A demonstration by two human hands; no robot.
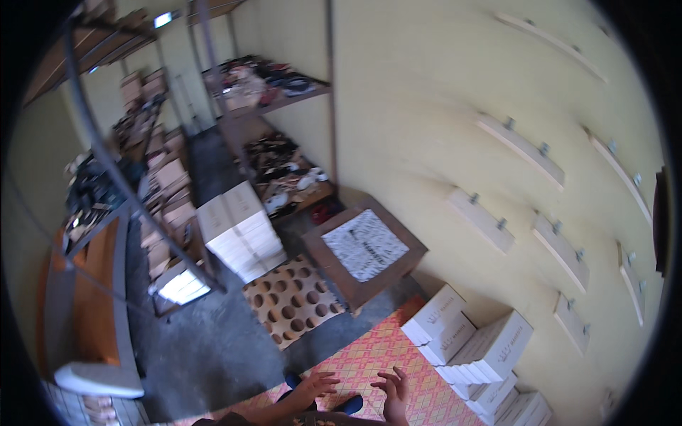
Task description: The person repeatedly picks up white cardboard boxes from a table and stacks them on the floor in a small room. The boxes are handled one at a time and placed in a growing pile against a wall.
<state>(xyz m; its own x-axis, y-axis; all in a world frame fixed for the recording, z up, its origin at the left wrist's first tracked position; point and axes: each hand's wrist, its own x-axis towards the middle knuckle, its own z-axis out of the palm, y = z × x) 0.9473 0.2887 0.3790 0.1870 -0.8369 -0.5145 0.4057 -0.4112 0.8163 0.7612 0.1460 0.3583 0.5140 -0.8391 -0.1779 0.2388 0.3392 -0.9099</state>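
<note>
Both of my hands hover in front of my body, above the patterned floor mat (359,362). My left hand (318,385) has its fingers stretched toward the right and holds nothing. Across a gap from it, my right hand (394,389) is raised with its fingers apart, also holding nothing. Nearest to the right hand is a stack of white cardboard boxes (455,337) along the wall. Ahead of the hands, a board with round holes (291,302) lies on the grey floor. My dark shoes show below the hands.
A brown wooden table (330,266) with a printed sheet stands by the wall. Left of it rises a stack of white cartons (241,227). Metal-framed shelves (277,106) hold piled pieces. Wooden wall ledges (522,153) stick out at right. A curved brown counter (96,291) stands left.
</note>
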